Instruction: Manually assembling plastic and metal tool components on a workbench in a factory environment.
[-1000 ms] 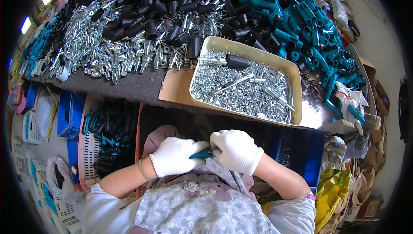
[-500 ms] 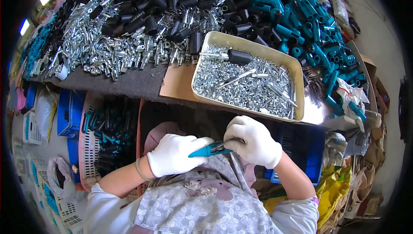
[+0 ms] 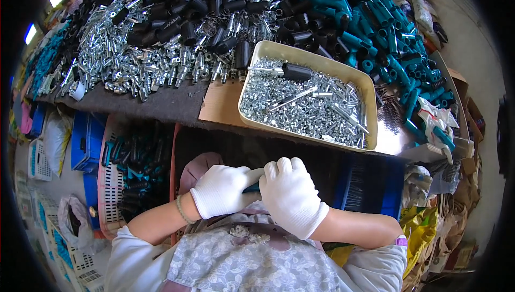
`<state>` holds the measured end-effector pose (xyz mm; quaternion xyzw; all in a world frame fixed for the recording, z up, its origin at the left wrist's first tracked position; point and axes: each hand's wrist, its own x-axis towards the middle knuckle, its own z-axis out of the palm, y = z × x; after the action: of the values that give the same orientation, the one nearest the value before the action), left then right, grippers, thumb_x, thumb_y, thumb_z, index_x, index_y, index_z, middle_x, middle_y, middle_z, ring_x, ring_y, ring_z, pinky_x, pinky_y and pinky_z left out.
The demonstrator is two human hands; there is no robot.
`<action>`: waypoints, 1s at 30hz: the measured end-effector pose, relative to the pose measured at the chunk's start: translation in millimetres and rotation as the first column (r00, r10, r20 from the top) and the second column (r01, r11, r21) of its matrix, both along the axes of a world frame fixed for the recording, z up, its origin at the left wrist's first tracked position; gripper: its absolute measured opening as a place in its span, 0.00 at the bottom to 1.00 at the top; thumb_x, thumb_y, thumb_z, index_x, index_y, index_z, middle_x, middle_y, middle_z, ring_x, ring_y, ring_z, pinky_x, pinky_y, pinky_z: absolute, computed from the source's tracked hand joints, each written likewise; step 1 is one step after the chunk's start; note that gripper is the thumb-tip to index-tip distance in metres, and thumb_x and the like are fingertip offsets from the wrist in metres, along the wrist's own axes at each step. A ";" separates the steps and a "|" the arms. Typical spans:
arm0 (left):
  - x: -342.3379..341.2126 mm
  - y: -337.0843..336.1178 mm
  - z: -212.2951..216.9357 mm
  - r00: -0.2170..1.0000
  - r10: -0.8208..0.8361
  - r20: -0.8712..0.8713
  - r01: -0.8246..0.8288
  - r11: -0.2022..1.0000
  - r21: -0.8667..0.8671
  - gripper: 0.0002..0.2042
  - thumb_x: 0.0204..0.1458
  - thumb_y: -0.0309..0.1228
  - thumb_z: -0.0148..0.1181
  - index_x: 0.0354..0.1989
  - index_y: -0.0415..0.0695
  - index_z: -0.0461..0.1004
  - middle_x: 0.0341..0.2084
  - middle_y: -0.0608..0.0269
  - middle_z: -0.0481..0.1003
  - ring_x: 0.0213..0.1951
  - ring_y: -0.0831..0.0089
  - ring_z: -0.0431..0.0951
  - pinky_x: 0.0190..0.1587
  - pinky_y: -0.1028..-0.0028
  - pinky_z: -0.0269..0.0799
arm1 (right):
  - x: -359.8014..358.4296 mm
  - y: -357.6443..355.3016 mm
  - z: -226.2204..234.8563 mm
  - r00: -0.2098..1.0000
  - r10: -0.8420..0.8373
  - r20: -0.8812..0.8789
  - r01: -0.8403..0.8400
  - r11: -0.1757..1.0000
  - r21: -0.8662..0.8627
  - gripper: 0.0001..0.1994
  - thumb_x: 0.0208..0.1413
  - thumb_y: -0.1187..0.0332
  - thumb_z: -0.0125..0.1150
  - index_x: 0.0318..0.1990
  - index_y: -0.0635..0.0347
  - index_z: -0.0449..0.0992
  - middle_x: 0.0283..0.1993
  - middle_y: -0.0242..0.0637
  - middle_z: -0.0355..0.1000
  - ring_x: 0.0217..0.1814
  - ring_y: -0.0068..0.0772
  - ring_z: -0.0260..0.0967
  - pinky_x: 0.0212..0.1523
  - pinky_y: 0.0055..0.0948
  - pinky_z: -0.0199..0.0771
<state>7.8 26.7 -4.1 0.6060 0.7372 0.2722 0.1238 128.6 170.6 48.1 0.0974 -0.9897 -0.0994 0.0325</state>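
Note:
My left hand [image 3: 221, 191], in a white glove, is closed around a teal plastic handle [image 3: 251, 188]. Only a sliver of the handle shows between the gloves. My right hand [image 3: 289, 198], also gloved in white, is closed over the other end, its back covering whatever the fingers grip. Both hands meet in front of my apron, below the bench edge. Just beyond them a cream tray [image 3: 322, 57] holds many small silver metal parts, with a tool with a black grip [image 3: 296, 72] lying across its far left corner.
Heaped on the bench are silver metal fittings [image 3: 107, 39], black sleeves [image 3: 185, 31] and teal handles [image 3: 370, 18]. At lower left a pink crate [image 3: 111, 184] holds teal-and-black pieces. A blue bin [image 3: 391, 190] with springs stands under the bench at right; coil springs [image 3: 389, 115] lie above it.
My right hand has turned and moved left over the handle's end, hiding the metal part that showed there. My left hand has shifted slightly right, still gripping the handle.

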 end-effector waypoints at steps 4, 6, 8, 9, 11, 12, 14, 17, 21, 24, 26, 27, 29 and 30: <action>0.4 3.9 2.4 0.997 -0.025 -0.075 0.022 0.999 -0.040 0.17 0.52 0.43 0.63 0.46 0.47 0.76 0.26 0.58 0.78 0.27 0.58 0.81 0.30 0.62 0.78 | -3.9 2.3 0.7 0.993 -0.049 0.111 0.046 0.999 0.030 0.09 0.43 0.66 0.61 0.30 0.61 0.78 0.34 0.38 0.69 0.39 0.38 0.66 0.41 0.35 0.65; 1.0 3.4 4.2 0.995 -0.045 -0.089 0.038 0.996 -0.082 0.17 0.52 0.43 0.63 0.47 0.47 0.76 0.25 0.58 0.77 0.26 0.58 0.81 0.30 0.62 0.78 | -7.6 8.3 4.0 0.985 -0.064 0.161 0.059 0.998 0.034 0.09 0.44 0.66 0.61 0.30 0.61 0.78 0.34 0.39 0.70 0.39 0.38 0.67 0.41 0.35 0.66; 0.7 3.6 7.1 0.992 -0.075 -0.102 0.062 0.991 -0.120 0.18 0.52 0.43 0.63 0.47 0.48 0.76 0.25 0.59 0.76 0.26 0.58 0.81 0.29 0.62 0.77 | -12.9 20.6 6.0 0.936 -0.056 0.347 0.128 0.974 -0.189 0.09 0.46 0.66 0.61 0.30 0.62 0.78 0.35 0.42 0.71 0.40 0.41 0.70 0.40 0.39 0.70; 1.7 2.3 10.7 0.993 -0.079 -0.089 0.070 0.992 -0.101 0.18 0.52 0.44 0.63 0.48 0.48 0.76 0.24 0.59 0.76 0.25 0.59 0.80 0.28 0.62 0.77 | -14.0 33.6 -2.2 0.921 -0.060 0.384 0.212 0.906 -0.367 0.11 0.48 0.63 0.62 0.31 0.63 0.78 0.34 0.44 0.75 0.37 0.44 0.74 0.37 0.40 0.74; 2.9 -1.5 11.4 0.993 -0.087 -0.082 0.086 0.996 -0.013 0.19 0.52 0.46 0.63 0.48 0.51 0.76 0.22 0.61 0.73 0.23 0.61 0.79 0.25 0.63 0.75 | -26.6 61.9 1.3 0.744 0.125 0.656 0.432 0.659 -0.616 0.15 0.47 0.58 0.67 0.32 0.63 0.79 0.29 0.43 0.76 0.32 0.41 0.75 0.33 0.38 0.74; 3.7 -3.5 12.6 0.993 -0.094 -0.074 0.095 0.995 0.010 0.19 0.52 0.46 0.63 0.49 0.51 0.76 0.22 0.62 0.73 0.22 0.62 0.79 0.25 0.64 0.74 | -26.5 69.2 -1.3 0.722 0.171 0.671 0.502 0.538 -0.677 0.17 0.44 0.57 0.72 0.33 0.63 0.78 0.26 0.41 0.75 0.28 0.36 0.73 0.31 0.33 0.72; 3.2 -6.3 11.5 0.992 -0.102 -0.080 0.107 0.993 0.050 0.18 0.52 0.46 0.63 0.48 0.52 0.76 0.22 0.63 0.72 0.21 0.64 0.78 0.23 0.65 0.73 | -23.4 71.7 -14.7 0.766 0.216 0.606 0.470 0.454 -0.756 0.17 0.43 0.59 0.73 0.32 0.64 0.77 0.25 0.39 0.73 0.27 0.32 0.70 0.30 0.32 0.71; 2.3 -8.3 13.3 0.990 -0.104 -0.093 0.103 0.995 -0.009 0.18 0.52 0.44 0.64 0.48 0.51 0.76 0.23 0.63 0.72 0.24 0.63 0.79 0.25 0.65 0.74 | -13.5 60.2 -23.9 0.823 0.113 0.556 0.471 0.412 -0.780 0.17 0.41 0.61 0.74 0.32 0.64 0.76 0.25 0.38 0.72 0.27 0.32 0.70 0.32 0.32 0.71; -7.7 -3.7 18.5 0.987 -0.154 -0.038 0.155 0.988 0.028 0.18 0.47 0.37 0.66 0.47 0.49 0.76 0.27 0.62 0.73 0.32 0.63 0.78 0.33 0.66 0.75 | -4.7 42.4 -12.4 0.890 -0.096 0.446 0.429 0.508 -0.747 0.18 0.44 0.59 0.77 0.34 0.62 0.76 0.29 0.44 0.75 0.34 0.45 0.76 0.36 0.36 0.75; -12.2 -1.9 18.3 0.993 -0.070 -0.097 0.084 0.986 0.144 0.20 0.43 0.33 0.67 0.48 0.47 0.76 0.33 0.62 0.76 0.36 0.62 0.76 0.38 0.66 0.74 | -11.9 56.2 8.8 0.987 -0.158 -0.008 0.090 0.606 -0.790 0.10 0.49 0.66 0.71 0.36 0.59 0.79 0.33 0.44 0.76 0.36 0.47 0.76 0.38 0.38 0.76; -9.2 -2.1 16.0 0.997 0.029 -0.070 -0.016 0.983 0.182 0.21 0.42 0.33 0.70 0.48 0.46 0.77 0.35 0.61 0.77 0.37 0.61 0.78 0.38 0.66 0.75 | -15.0 84.1 15.6 0.920 -0.336 -0.203 0.016 0.550 -0.835 0.05 0.50 0.75 0.67 0.35 0.62 0.80 0.33 0.43 0.76 0.36 0.45 0.76 0.39 0.35 0.76; -5.9 -2.5 16.3 0.998 0.066 0.010 -0.067 0.979 0.194 0.21 0.40 0.32 0.72 0.46 0.45 0.78 0.34 0.59 0.78 0.36 0.58 0.79 0.39 0.65 0.75 | -20.7 97.4 17.1 0.846 -0.383 -0.370 -0.012 0.680 -0.733 0.02 0.49 0.75 0.66 0.32 0.60 0.79 0.32 0.41 0.74 0.35 0.46 0.74 0.38 0.39 0.75; 0.4 -2.0 15.3 0.986 0.104 0.127 -0.129 0.969 0.209 0.22 0.38 0.31 0.75 0.44 0.43 0.79 0.33 0.55 0.79 0.35 0.55 0.80 0.38 0.65 0.76 | -28.3 114.0 7.4 0.837 -0.421 -0.350 0.136 0.779 -0.612 0.07 0.47 0.68 0.69 0.33 0.59 0.81 0.32 0.43 0.73 0.38 0.48 0.73 0.40 0.42 0.73; 3.7 -0.7 13.8 0.983 0.098 0.155 -0.130 0.970 0.207 0.22 0.38 0.31 0.75 0.45 0.43 0.79 0.33 0.55 0.78 0.35 0.55 0.80 0.38 0.65 0.76 | -32.0 117.2 2.5 0.853 -0.424 -0.304 0.221 0.822 -0.524 0.09 0.46 0.66 0.70 0.33 0.59 0.81 0.32 0.44 0.73 0.39 0.49 0.73 0.41 0.43 0.73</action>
<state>11.6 26.0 9.7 0.5513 0.7260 0.4002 0.0939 96.6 287.8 50.5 -0.1091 -0.9561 0.1218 0.2430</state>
